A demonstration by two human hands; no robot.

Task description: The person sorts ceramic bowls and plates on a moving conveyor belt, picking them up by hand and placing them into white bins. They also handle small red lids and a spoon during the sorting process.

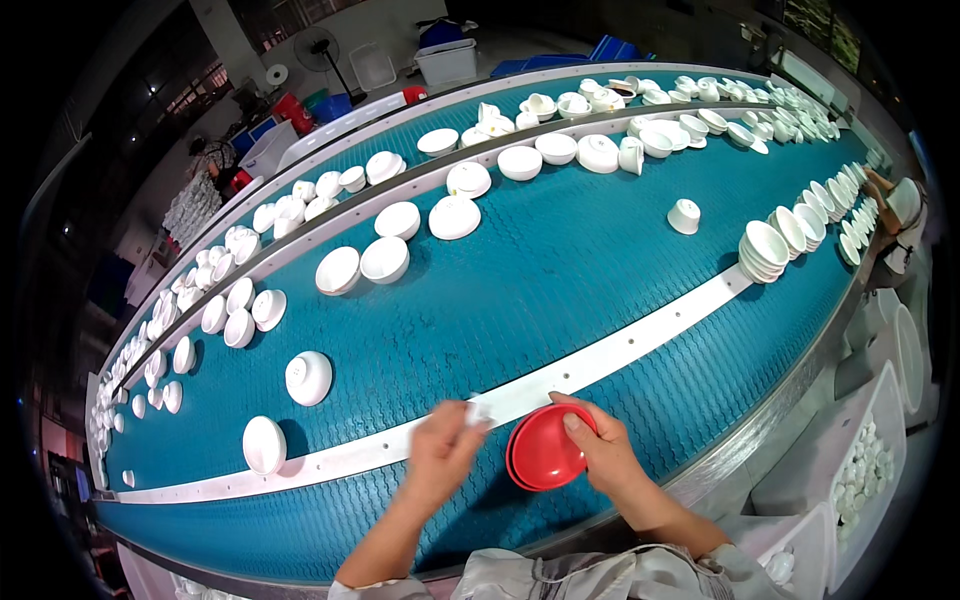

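My right hand grips red bowls, at least two nested, tilted with the inside facing up; the thumb lies over the rim. To the left, my left hand is closed, slightly smeared by motion, pinching a small white piece whose kind I cannot make out. Both hands are above the near lane of the teal conveyor belt, close to the white divider rail. Beyond the rail, a white bowl and another white bowl are nearest to my left hand.
Many white bowls lie along the middle and far lanes. Stacks of white bowls stand at the right, near another person's arm. White bins with small white ware stand at the near right. A fan is behind the belt.
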